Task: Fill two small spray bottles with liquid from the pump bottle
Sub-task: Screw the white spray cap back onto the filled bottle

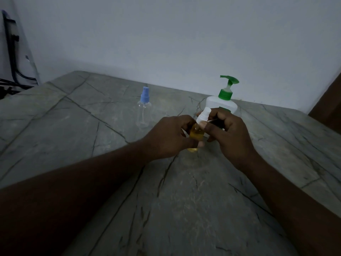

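Observation:
A small spray bottle (252,134) holding yellow liquid stands on the grey stone table (92,145) between my hands. My left hand (166,137) grips its body. My right hand (230,133) pinches its white spray cap (258,115) at the bottle's top. Behind them stands the pump bottle (219,104), translucent white with a green pump head, partly hidden by my right hand. A second small spray bottle (143,109), clear with a blue cap on, stands upright and looks empty, to the left and further back.
The table meets a pale wall (184,43) at the back. Dark cables and a white object (13,52) sit at the far left beyond the table's edge. A brown surface (330,100) shows at the far right.

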Tool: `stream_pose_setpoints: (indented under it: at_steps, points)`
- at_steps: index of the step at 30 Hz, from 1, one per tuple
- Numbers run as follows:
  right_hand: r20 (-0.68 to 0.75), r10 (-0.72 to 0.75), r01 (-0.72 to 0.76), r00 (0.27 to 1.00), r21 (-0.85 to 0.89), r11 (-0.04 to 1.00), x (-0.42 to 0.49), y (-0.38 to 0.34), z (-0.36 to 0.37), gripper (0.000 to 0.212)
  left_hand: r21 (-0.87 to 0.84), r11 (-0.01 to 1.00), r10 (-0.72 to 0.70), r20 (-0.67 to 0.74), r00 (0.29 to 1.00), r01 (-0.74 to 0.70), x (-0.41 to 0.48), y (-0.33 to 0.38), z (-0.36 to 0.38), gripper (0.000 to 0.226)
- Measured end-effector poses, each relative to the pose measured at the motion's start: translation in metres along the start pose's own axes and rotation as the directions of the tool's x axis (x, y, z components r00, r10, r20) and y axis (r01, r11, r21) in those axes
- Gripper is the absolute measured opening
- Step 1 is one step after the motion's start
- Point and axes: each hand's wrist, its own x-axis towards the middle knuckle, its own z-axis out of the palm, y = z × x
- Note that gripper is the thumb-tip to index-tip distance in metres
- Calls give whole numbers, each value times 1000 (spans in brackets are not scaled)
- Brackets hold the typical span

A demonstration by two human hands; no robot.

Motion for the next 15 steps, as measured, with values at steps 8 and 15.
stream_pose_setpoints:
  at_steps: [8,15]
  points:
    - [-56,-55,50,997,-99,994,3,0,3,15,-3,1000,11,-4,1000,-11,0,-1,0,38]
    - [-46,-41,40,998,-42,998,3,4,2,16,24,1000,5,3,1000,-5,0,1,-1,39]
